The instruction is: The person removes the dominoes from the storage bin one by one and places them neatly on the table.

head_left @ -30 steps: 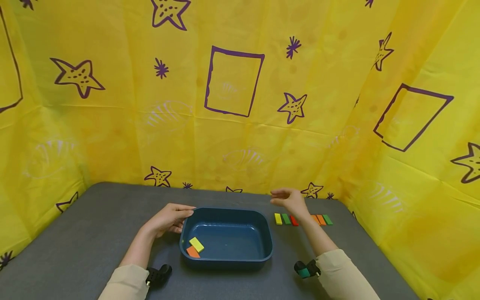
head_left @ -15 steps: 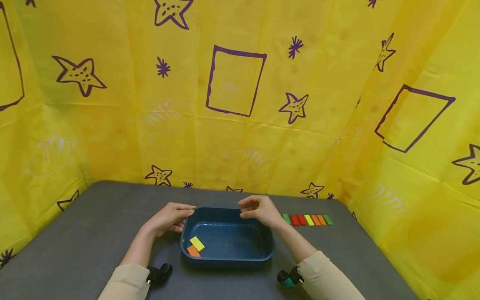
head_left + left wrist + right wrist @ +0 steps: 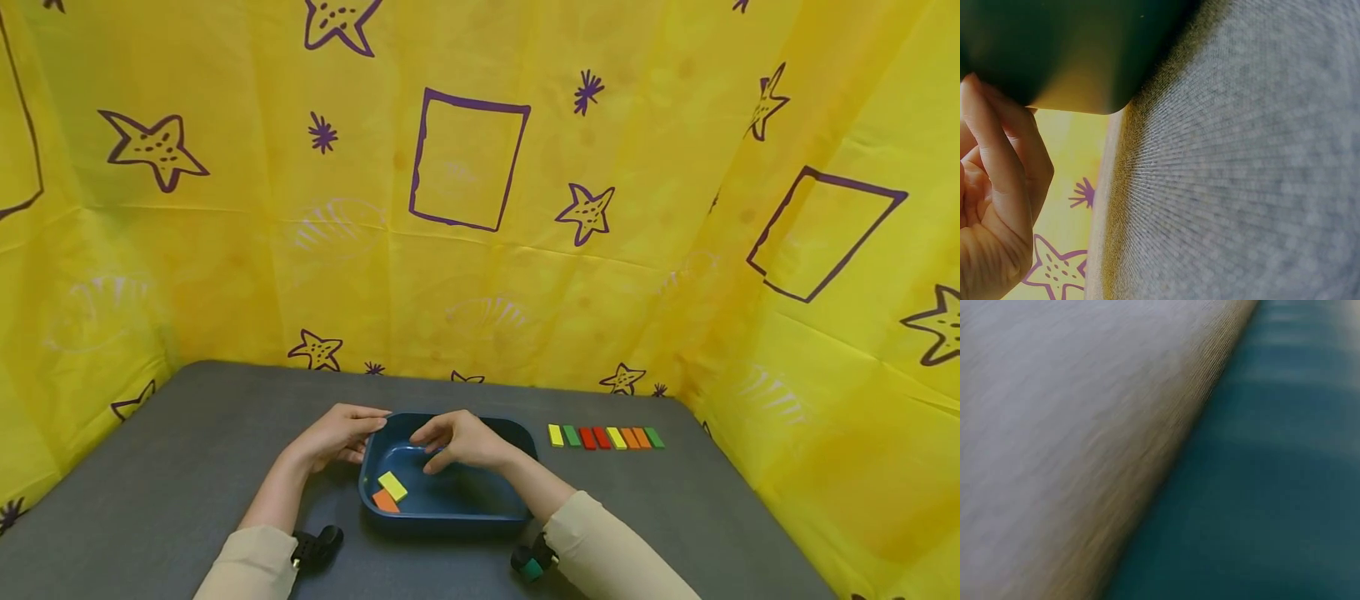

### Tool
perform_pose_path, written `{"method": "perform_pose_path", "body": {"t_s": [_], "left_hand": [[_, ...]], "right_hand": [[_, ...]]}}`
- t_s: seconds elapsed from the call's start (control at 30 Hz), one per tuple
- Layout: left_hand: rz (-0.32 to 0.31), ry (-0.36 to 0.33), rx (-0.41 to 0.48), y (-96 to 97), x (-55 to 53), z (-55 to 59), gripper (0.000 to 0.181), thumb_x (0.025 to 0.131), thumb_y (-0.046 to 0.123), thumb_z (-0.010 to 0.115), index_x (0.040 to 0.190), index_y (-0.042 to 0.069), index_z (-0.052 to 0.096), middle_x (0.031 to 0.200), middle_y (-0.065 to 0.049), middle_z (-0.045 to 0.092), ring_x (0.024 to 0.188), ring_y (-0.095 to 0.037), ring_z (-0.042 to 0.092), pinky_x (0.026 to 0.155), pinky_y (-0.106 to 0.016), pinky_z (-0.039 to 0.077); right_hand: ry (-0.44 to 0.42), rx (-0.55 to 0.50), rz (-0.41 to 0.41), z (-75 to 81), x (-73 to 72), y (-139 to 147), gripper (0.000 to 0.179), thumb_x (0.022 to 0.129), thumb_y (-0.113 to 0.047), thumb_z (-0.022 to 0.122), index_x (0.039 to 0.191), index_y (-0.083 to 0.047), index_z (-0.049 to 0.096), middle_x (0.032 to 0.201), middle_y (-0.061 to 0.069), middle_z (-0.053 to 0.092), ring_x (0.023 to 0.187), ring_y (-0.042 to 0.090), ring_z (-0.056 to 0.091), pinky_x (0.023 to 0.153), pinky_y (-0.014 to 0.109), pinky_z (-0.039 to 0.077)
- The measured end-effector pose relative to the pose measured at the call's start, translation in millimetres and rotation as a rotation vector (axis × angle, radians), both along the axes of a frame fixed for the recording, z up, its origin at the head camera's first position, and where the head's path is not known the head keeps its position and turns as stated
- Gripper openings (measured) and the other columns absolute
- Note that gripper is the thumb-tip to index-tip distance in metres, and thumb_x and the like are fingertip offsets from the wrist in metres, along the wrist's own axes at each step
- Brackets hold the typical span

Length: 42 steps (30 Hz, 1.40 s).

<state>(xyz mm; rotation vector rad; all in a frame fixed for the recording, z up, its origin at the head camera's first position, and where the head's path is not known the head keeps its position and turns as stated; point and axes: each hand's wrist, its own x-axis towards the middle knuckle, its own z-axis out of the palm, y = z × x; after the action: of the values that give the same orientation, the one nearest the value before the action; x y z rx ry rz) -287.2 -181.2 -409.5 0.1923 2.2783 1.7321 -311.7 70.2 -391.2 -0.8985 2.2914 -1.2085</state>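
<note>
A dark blue rectangular bin (image 3: pixel 472 496) stands on the table in the head view. Inside its near left corner lie a yellow block (image 3: pixel 392 485) and, partly beneath it, an orange block (image 3: pixel 386 501). My left hand (image 3: pixel 336 437) grips the bin's rim at the far left corner, thumb on top. In the left wrist view that hand's curled fingers (image 3: pixel 1004 162) lie against the bin's outer wall (image 3: pixel 1072 50). Above the bin's interior hovers my right hand (image 3: pixel 467 442), fingers loosely bent and nothing visible between them. The right wrist view shows only bin wall (image 3: pixel 1260 500) and table, blurred.
To the right of the bin runs a row of several small blocks: yellow (image 3: pixel 556 435), green, red (image 3: pixel 587 438), orange (image 3: pixel 642 437) and others. A grey tabletop (image 3: pixel 187 467) carries everything. Yellow patterned cloth (image 3: pixel 480 275) hangs behind and on both sides.
My right hand has swept left from over the row of blocks to above the bin. The left hand stays on the rim, and the blocks and bin have kept their places.
</note>
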Motion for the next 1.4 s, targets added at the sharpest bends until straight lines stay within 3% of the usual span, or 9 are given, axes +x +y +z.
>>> {"method": "perform_pose_path", "body": {"t_s": [0.27, 0.73, 1.03, 1.27, 1.4], "left_hand": [[0.001, 0.013, -0.010, -1.3, 0.4, -1.0, 0.051, 0.101, 0.027, 0.056, 0.143, -0.001, 0.050, 0.073, 0.002, 0.063, 0.058, -0.009, 0.058, 0.058, -0.021, 0.055], [-0.006, 0.015, 0.002, -1.7, 1.2, 0.8, 0.050, 0.101, 0.025, 0.056, 0.142, -0.002, 0.050, 0.075, 0.001, 0.063, 0.057, -0.008, 0.058, 0.059, -0.020, 0.056], [-0.011, 0.016, 0.004, -3.0, 1.8, -0.1, 0.051, 0.101, 0.026, 0.056, 0.142, -0.002, 0.049, 0.074, 0.002, 0.063, 0.058, -0.007, 0.058, 0.059, -0.021, 0.056], [-0.012, 0.018, 0.010, -2.7, 2.1, 0.2, 0.052, 0.101, 0.025, 0.056, 0.143, -0.003, 0.048, 0.073, 0.003, 0.062, 0.057, -0.006, 0.057, 0.058, -0.020, 0.055], [-0.018, 0.018, 0.013, -2.6, 2.0, 0.2, 0.052, 0.101, 0.026, 0.055, 0.143, -0.003, 0.048, 0.072, 0.003, 0.061, 0.057, -0.006, 0.057, 0.058, -0.020, 0.055]], "right_hand": [[-0.079, 0.037, 0.031, -1.0, 4.1, -26.4, 0.045, 0.074, 0.005, 0.080, 0.117, -0.009, 0.073, 0.123, 0.008, 0.071, 0.103, 0.022, 0.069, 0.081, 0.024, 0.058], [-0.058, 0.142, 0.030, -13.7, 11.0, -35.9, 0.053, 0.070, 0.007, 0.083, 0.117, -0.017, 0.073, 0.122, -0.001, 0.069, 0.082, 0.008, 0.060, 0.067, 0.018, 0.051], [0.007, 0.185, 0.024, -16.4, 13.8, -38.2, 0.052, 0.070, 0.007, 0.083, 0.115, -0.016, 0.074, 0.102, -0.001, 0.067, 0.065, 0.005, 0.054, 0.055, 0.018, 0.044], [0.070, 0.229, 0.038, -18.3, 13.9, -39.2, 0.048, 0.071, 0.003, 0.084, 0.115, -0.016, 0.075, 0.098, 0.000, 0.064, 0.062, 0.003, 0.053, 0.055, 0.017, 0.045], [0.071, 0.244, 0.037, -17.8, 14.1, -38.9, 0.046, 0.072, 0.000, 0.085, 0.114, -0.016, 0.075, 0.081, 0.001, 0.064, 0.059, 0.003, 0.053, 0.055, 0.017, 0.044]]}}
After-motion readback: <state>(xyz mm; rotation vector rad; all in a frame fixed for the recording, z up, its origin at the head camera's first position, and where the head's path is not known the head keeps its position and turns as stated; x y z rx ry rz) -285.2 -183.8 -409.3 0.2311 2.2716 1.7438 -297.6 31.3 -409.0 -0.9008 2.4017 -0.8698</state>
